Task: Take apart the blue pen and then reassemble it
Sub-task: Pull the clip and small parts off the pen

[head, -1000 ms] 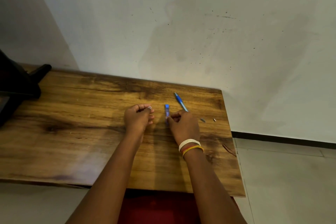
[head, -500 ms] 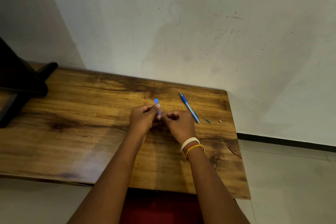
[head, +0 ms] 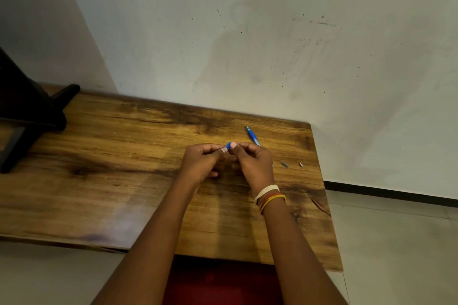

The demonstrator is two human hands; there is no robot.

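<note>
Both hands meet above the middle of the wooden table (head: 124,181). A short blue pen piece (head: 228,145) is pinched between the fingertips of my left hand (head: 203,162) and my right hand (head: 252,161); only its blue tip shows, the rest is hidden by the fingers. The long blue pen barrel (head: 252,135) lies on the table just behind my right hand, partly covered by it. Two small loose pen parts, a grey one (head: 284,164) and a tiny reddish one (head: 300,164), lie to the right.
A black stand (head: 29,116) occupies the table's far left. The table backs against a pale wall (head: 247,44). Its right edge is close to the small parts, with grey floor (head: 396,242) beyond. Something dark red (head: 223,282) sits below the front edge.
My right hand lifted the short blue piece from the table and brought it left to my left hand. Both hands now hold it together, fingers closed over most of it.
</note>
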